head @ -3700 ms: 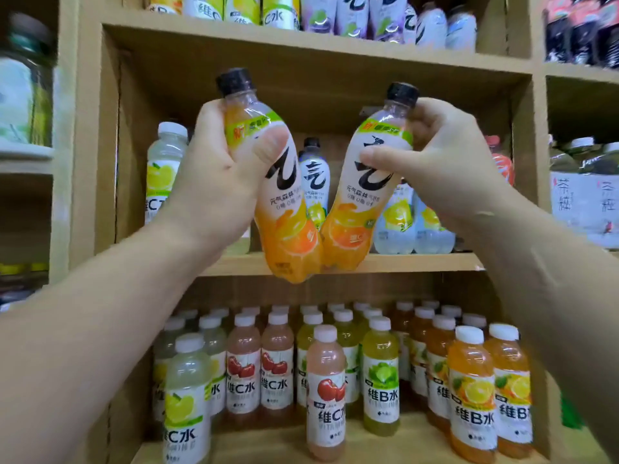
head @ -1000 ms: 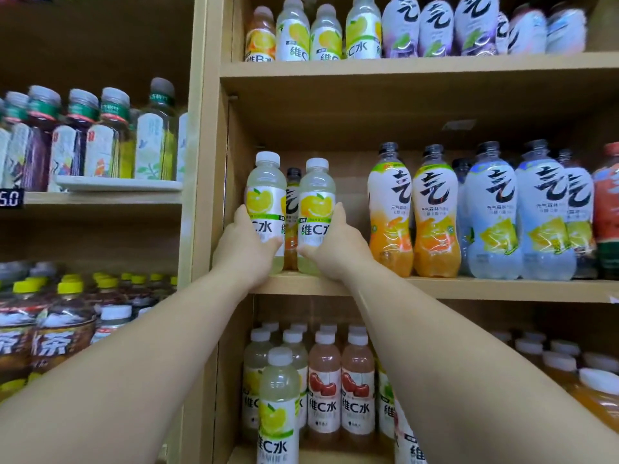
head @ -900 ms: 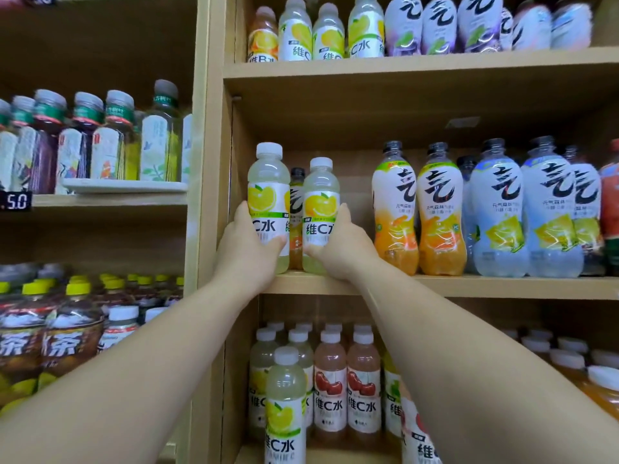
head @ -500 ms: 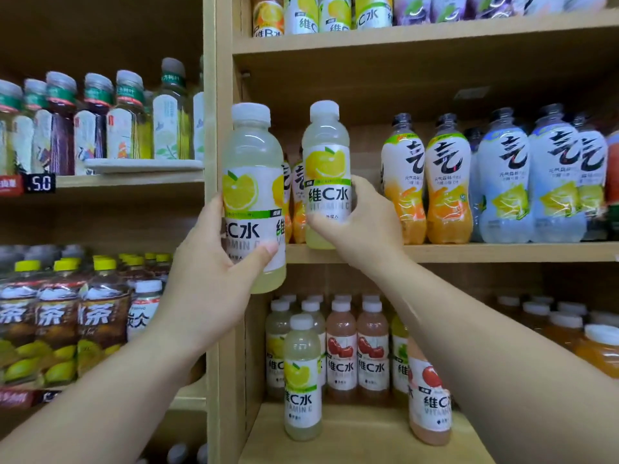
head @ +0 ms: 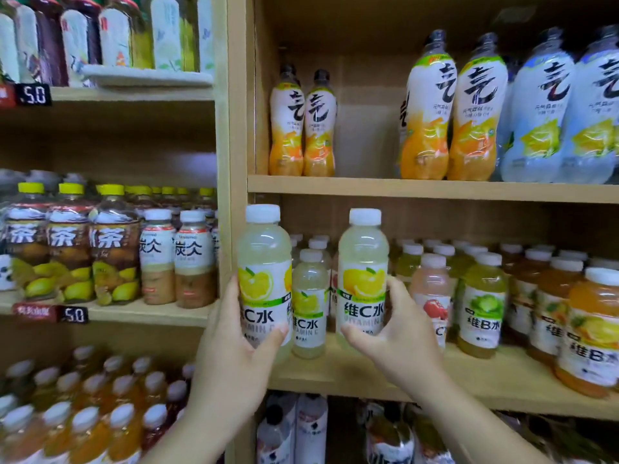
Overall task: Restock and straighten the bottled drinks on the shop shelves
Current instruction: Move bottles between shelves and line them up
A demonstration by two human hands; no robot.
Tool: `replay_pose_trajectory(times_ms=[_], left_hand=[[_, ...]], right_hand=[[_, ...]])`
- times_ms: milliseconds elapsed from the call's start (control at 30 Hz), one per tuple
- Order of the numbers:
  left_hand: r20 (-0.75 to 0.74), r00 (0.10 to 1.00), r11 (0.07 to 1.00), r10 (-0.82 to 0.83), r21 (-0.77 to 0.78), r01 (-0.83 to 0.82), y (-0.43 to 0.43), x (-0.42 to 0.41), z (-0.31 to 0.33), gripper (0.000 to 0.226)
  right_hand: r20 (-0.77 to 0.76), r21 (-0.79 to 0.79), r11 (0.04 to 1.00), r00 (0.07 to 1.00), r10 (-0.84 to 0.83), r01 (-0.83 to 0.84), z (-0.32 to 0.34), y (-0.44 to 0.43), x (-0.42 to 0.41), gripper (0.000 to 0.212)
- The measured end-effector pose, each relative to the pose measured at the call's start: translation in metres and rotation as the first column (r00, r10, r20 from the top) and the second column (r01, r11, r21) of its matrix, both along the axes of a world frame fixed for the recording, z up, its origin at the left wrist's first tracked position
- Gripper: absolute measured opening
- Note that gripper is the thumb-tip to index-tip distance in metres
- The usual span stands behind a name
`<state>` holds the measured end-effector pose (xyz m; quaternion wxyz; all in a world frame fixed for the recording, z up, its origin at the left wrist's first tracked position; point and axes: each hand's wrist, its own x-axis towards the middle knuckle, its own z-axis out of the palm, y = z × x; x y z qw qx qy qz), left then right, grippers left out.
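Now that both lemon drinks have come down from the board above, where they stood a moment ago, we hold them upright at the front of the lower shelf point(head: 351, 375). Our left hand point(head: 231, 356) wraps the label of the left lemon bottle point(head: 263, 269), thumb across the front, at the shelf's left end. Our right hand point(head: 398, 343) grips the right lemon bottle point(head: 363, 272) the same way, low over the shelf; whether either base touches the wood we cannot tell. Between the two, on the shelf, stands a third lemon bottle point(head: 310, 296), heading a row of white-capped bottles. Above the shelf, the gap they left shows two orange bottles point(head: 301, 128) alone at the back. We judge this a sorting step: the lemon drinks belong with their kind here, and setting them in line remains.
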<state>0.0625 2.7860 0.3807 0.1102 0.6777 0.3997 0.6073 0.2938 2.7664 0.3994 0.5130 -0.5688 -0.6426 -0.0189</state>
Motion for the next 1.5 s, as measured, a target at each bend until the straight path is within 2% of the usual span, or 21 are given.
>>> replay_pose_trajectory(times_ms=[100,300,500,633,833,967,1267,1400,1500], left_hand=[[-0.02,0.999,0.998,0.029,-0.058,-0.03,0.013,0.01,-0.033,0.082],[-0.044,0.997,0.975,0.058,-0.211,-0.066,0.034,0.025,-0.071,0.09],[0.055,0.996,0.978,0.063,-0.202,-0.051,0.046,0.021,-0.077,0.086],[0.041,0.997,0.979,0.06,-0.198,-0.051,0.049,0.022,-0.081,0.088],[0.063,0.994,0.982,0.094,-0.171,-0.082,0.047,0.021,-0.086,0.089],[0.024,0.993,0.981,0.113,-0.162,-0.108,0.046,0.017,-0.082,0.088],[-0.069,0.98,0.973,0.187,-0.123,-0.195,0.044,0.018,-0.074,0.094],[-0.077,0.961,0.955,0.265,-0.114,-0.273,0.042,0.018,-0.077,0.089],[-0.09,0.948,0.943,0.306,-0.11,-0.315,0.042,0.023,-0.08,0.087]], right_hand=[[-0.018,-0.108,0.994,0.999,-0.03,0.028,-0.032,0.019,0.009,0.06],[-0.032,-0.198,0.98,0.999,-0.019,0.012,-0.063,0.046,0.015,0.064],[-0.007,-0.23,0.973,1.0,-0.003,0.002,-0.067,0.065,-0.002,0.067],[-0.002,-0.231,0.973,1.0,-0.015,0.015,-0.07,0.075,-0.009,0.066],[0.004,-0.357,0.932,0.998,-0.057,0.054,-0.064,0.098,-0.019,0.056],[0.066,-0.417,0.902,0.993,-0.096,0.115,-0.059,0.109,-0.024,0.054],[0.031,-0.403,0.909,0.995,-0.096,0.101,-0.055,0.136,-0.032,0.057],[0.023,-0.376,0.923,0.997,-0.077,0.08,-0.064,0.14,-0.027,0.055],[-0.038,-0.353,0.935,0.998,-0.046,0.029,-0.071,0.14,-0.021,0.054]])
